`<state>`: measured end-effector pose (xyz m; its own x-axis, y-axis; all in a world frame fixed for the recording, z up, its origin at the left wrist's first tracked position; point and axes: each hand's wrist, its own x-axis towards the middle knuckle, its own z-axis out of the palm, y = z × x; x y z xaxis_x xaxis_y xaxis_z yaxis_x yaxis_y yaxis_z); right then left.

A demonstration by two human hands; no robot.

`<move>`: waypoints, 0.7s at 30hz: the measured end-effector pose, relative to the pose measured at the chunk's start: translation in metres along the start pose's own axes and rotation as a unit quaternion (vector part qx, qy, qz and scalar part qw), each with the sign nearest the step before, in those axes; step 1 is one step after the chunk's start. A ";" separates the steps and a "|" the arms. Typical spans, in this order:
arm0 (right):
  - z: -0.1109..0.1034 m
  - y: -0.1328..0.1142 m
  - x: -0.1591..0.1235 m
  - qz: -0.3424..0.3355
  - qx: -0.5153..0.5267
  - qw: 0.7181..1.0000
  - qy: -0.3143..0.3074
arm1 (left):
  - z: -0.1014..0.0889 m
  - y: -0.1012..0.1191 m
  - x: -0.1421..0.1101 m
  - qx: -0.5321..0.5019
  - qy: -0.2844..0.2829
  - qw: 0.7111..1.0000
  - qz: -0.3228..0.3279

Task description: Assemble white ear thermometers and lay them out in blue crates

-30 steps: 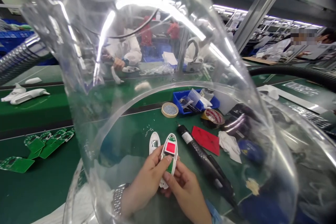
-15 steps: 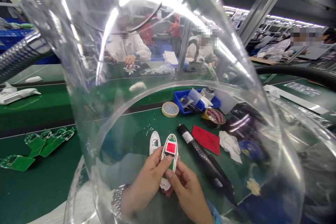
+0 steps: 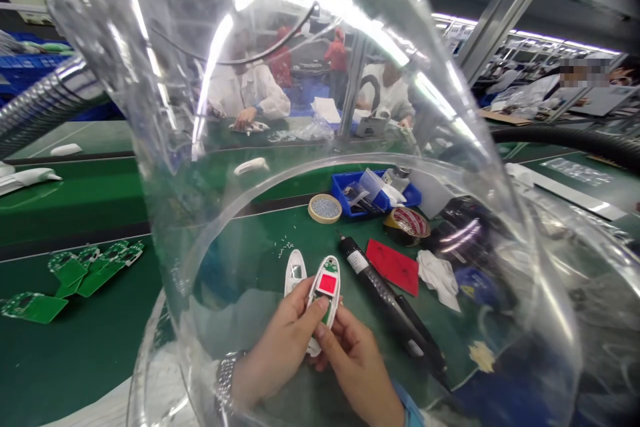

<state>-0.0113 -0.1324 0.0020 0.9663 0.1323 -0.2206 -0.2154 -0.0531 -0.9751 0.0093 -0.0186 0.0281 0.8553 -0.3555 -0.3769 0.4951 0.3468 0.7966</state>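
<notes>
Seen through a clear plastic hood, my left hand (image 3: 277, 347) and my right hand (image 3: 357, 363) both grip a white oval device shell (image 3: 324, 295) with a red square patch and a green circuit board inside. Left fingers pinch its left edge, right fingers hold its lower right side. A second white oval shell (image 3: 295, 269) lies on the green mat just to the left. A black electric screwdriver (image 3: 387, 303) lies on the mat to the right of my hands.
Behind are a round dish of screws (image 3: 325, 208), a blue parts tray (image 3: 373, 195), a tape roll (image 3: 406, 223), a red card (image 3: 393, 265) and a white cloth (image 3: 439, 273). Green circuit boards (image 3: 75, 273) lie at left. Other people work across the conveyor.
My hands hold the shell nearly still. The view has drifted slightly, and white parts on the far belt have moved leftward.
</notes>
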 end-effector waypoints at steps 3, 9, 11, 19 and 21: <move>0.000 0.001 0.001 -0.005 -0.014 1.000 -0.011 | 0.000 0.000 -0.001 0.000 0.000 1.000 0.003; 0.001 0.000 0.003 0.009 0.001 0.999 -0.031 | 0.000 0.001 0.002 -0.002 0.005 1.000 0.000; 0.002 -0.001 0.003 0.016 0.013 0.999 -0.032 | 0.000 0.001 0.003 -0.005 0.003 1.000 0.003; -0.001 0.007 0.004 0.012 0.035 0.999 -0.037 | -0.002 0.000 0.002 0.000 0.004 1.000 0.001; -0.002 0.010 0.004 0.011 0.031 0.999 -0.037 | -0.002 -0.001 0.002 0.000 0.009 1.000 0.002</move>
<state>-0.0092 -0.1340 -0.0081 0.9485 0.2047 -0.2418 -0.2478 0.0038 -0.9688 0.0112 -0.0175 0.0257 0.8602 -0.3387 -0.3812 0.4912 0.3492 0.7980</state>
